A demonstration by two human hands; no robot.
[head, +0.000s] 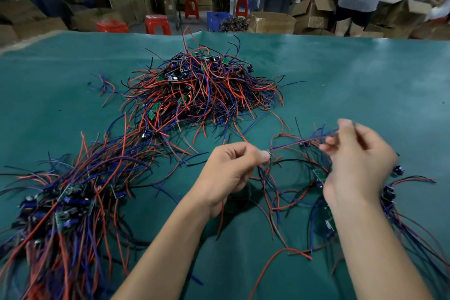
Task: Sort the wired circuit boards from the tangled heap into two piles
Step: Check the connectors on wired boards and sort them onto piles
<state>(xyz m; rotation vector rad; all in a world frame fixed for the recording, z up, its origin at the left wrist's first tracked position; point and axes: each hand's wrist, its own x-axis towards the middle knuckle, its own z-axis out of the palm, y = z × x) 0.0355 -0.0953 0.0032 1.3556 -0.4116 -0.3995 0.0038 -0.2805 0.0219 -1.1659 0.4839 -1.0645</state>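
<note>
Circuit boards with wires lie in three places: the tangled heap (pixel 202 90) is beyond both hands, well apart from the fingers; one sorted pile (pixel 65 204) is to the left of the left hand (pixel 227 173); a smaller group (pixel 389 192) is under and to the right of the right hand (pixel 358 161). Between the two hands a few wires (pixel 289 143) stretch almost level, from left to right. The left fingers (pixel 261 154) are curled and pinch one end of this strand. The right fingers (pixel 331 146) are blurred; they seem to pinch the other end, but I cannot tell for sure. A green board (pixel 320 175) hangs just below the right palm, so the right hand is nearer to it. I think the next move is to pull the strand apart along its length.
</note>
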